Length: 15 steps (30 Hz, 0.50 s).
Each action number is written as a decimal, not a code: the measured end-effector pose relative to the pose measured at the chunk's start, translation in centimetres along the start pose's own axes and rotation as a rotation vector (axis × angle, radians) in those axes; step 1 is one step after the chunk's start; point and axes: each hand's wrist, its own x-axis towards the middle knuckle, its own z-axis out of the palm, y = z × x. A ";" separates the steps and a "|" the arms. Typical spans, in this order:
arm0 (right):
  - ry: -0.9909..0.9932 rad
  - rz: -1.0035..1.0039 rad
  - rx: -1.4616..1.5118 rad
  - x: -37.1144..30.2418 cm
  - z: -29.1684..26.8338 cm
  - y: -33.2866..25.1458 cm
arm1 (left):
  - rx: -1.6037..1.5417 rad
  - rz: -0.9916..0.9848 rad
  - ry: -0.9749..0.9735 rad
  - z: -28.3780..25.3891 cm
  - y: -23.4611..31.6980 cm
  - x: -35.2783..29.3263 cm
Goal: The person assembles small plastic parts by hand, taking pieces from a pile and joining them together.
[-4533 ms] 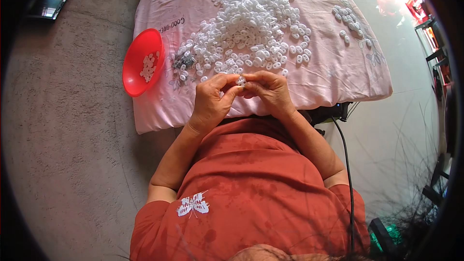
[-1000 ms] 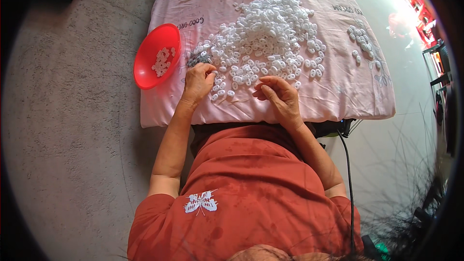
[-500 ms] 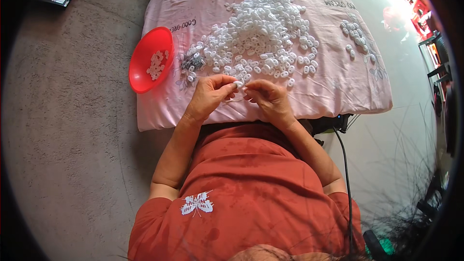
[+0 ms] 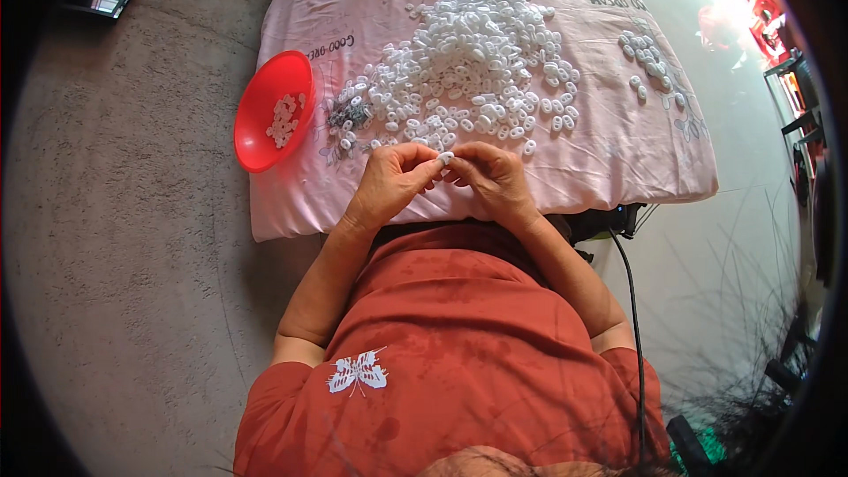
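Between the fingertips of both hands is a small white oval plastic piece (image 4: 446, 157), held just above the near side of the cloth. My left hand (image 4: 389, 185) pinches it between thumb and forefinger. From the other side my right hand (image 4: 496, 184) closes its thumb and forefinger on the right end of the piece; whether a smaller part is also in those fingers is hidden. Right beyond the hands spreads a big heap of similar white oval pieces (image 4: 477, 53), many with two holes. A grey fuzzy-looking clump (image 4: 352, 113) lies at the heap's left edge.
A red bowl (image 4: 252, 115) with some white pieces in it sits tilted at the table's left edge. A smaller group of white pieces (image 4: 649, 60) lies at the right on the pink cloth (image 4: 609, 150). A black cable (image 4: 629, 300) hangs down on the right.
My right fingertips have come left and closed up against the white piece, and the small gap between the hands is gone. My left hand has shifted slightly right.
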 end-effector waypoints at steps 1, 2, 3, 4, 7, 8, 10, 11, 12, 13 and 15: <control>-0.002 0.008 0.015 0.1 0.0 0.0 | 0.000 0.000 0.003 0.1 -0.1 0.0; -0.005 0.007 0.015 0.0 0.0 -0.1 | -0.003 0.010 0.005 0.2 -0.4 0.0; -0.020 -0.008 -0.023 0.0 -0.1 -0.2 | -0.007 0.020 0.007 0.2 -0.6 0.0; -0.034 -0.023 -0.062 -0.1 -0.2 -0.2 | -0.007 0.020 0.010 0.3 -0.8 0.0; -0.050 -0.014 -0.084 -0.1 -0.2 0.2 | 0.065 0.021 -0.015 0.5 -0.9 -0.2; -0.053 -0.015 -0.084 -0.1 -0.2 0.1 | 0.102 0.033 -0.013 0.6 -0.8 -0.3; -0.052 -0.020 -0.173 -0.2 -0.1 -0.4 | 0.140 0.045 -0.009 0.3 -1.2 -0.3; -0.054 -0.021 -0.173 -0.1 -0.1 -0.3 | 0.202 0.101 0.031 -0.3 -2.0 0.0; -0.034 -0.010 -0.122 -0.1 -0.1 -0.1 | 0.264 0.157 0.070 -1.0 -2.8 0.3; -0.013 0.003 -0.069 -0.1 -0.1 0.0 | 0.264 0.156 0.070 -2.0 -3.5 0.7; -0.010 0.009 -0.077 -0.2 0.1 -0.2 | 0.355 0.181 0.315 -4.6 -4.7 1.6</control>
